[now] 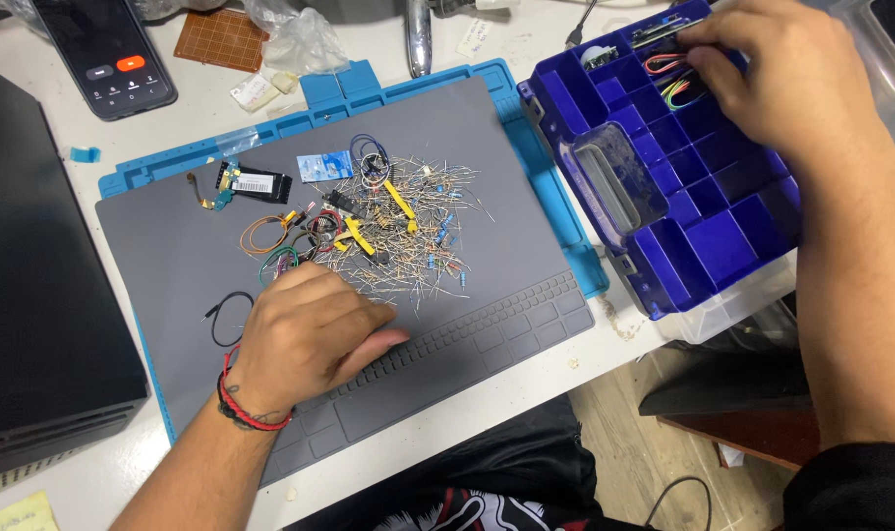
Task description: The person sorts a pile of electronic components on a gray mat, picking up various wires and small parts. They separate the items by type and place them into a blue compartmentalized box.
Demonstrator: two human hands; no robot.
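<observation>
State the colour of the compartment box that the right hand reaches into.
Dark blue; the compartment box shows best in the head view.

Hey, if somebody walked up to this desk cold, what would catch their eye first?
Probably the tangled heap of small electronic parts and coloured wires in the middle of the grey mat, with the left hand resting at its near edge. Next, the bright blue compartment box at the right, where the right hand reaches into a far compartment.
</observation>
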